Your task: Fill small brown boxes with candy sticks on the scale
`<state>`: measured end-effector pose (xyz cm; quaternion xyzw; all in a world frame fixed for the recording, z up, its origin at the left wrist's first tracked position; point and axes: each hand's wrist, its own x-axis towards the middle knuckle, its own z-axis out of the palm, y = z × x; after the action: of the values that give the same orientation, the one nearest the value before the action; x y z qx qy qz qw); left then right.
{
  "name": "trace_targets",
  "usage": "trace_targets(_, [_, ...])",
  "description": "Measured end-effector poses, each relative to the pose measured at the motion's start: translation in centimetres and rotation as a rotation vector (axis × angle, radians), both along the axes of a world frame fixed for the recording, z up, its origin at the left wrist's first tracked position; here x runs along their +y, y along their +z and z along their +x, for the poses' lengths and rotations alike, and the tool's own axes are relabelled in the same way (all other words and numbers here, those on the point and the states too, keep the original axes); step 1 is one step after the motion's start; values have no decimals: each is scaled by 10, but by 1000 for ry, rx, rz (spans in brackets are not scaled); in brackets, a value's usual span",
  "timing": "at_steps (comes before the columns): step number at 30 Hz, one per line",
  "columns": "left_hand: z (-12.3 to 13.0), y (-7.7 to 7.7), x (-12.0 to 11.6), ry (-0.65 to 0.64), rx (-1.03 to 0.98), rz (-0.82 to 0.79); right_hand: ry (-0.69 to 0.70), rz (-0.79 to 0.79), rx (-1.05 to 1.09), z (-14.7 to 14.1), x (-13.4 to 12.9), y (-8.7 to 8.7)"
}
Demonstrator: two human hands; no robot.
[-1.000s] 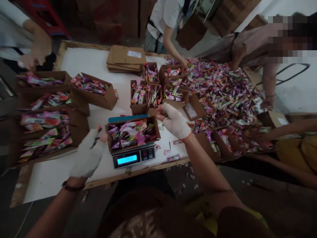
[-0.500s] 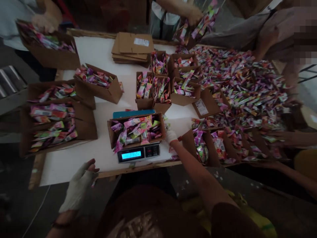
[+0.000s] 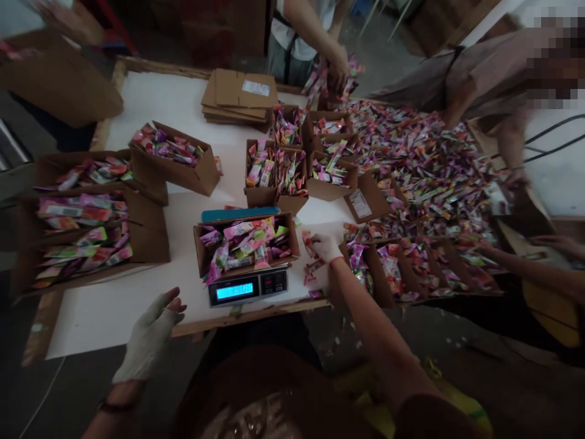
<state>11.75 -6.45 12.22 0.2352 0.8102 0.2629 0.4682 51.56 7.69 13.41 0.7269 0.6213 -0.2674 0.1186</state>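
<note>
A cardboard box (image 3: 292,235) full of colourful candy packets (image 3: 249,241) rests on a digital scale (image 3: 274,281) with a lit blue display. My left hand (image 3: 148,332), in a white glove with bare fingertips, hovers at the table's front edge, left of the scale, fingers apart and holding nothing. Right of the box, my right hand (image 3: 326,249), also gloved, reaches down to a few loose packets (image 3: 313,271) on the white table (image 3: 192,201). Its fingers are bent over a reddish packet; whether they grip it is hard to tell.
Filled boxes (image 3: 150,228) stand at the left, and more (image 3: 260,196) behind the scale. Flattened cartons (image 3: 228,91) lie at the back. A large candy heap (image 3: 420,164) covers the right side, with other people's hands (image 3: 338,64) around it.
My right hand has moved right, from beside the box to the loose packets. The scale's reading has changed. A person's box at the far left has shifted outward. My left hand has barely moved.
</note>
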Motion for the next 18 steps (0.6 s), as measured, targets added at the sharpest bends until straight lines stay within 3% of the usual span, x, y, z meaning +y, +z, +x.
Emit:
trace_targets(2, [3, 2, 4, -22, -28, -3, -72, 116, 101, 16, -2, 24])
trace_targets(4, [4, 2, 10, -20, -49, 32, -4, 345, 288, 16, -3, 54])
trace_targets(6, [3, 2, 17, -4, -62, 97, 224, 525, 454, -4, -2, 82])
trace_targets(8, [4, 4, 26, 3, -53, 170, 522, 503, 439, -43, 4, 99])
trace_targets(10, [5, 9, 35, -3, -45, 243, 725, 332, 265, -89, 14, 103])
trace_targets(13, [8, 19, 40, 1, -49, 305, 785, 48, -3, -137, 27, 96])
trace_targets(15, [8, 22, 39, 9, -58, 290, 759, 9, 9, -138, 29, 93])
trace_targets(18, [4, 20, 31, 2, -68, 228, 622, 251, 270, -90, 14, 94])
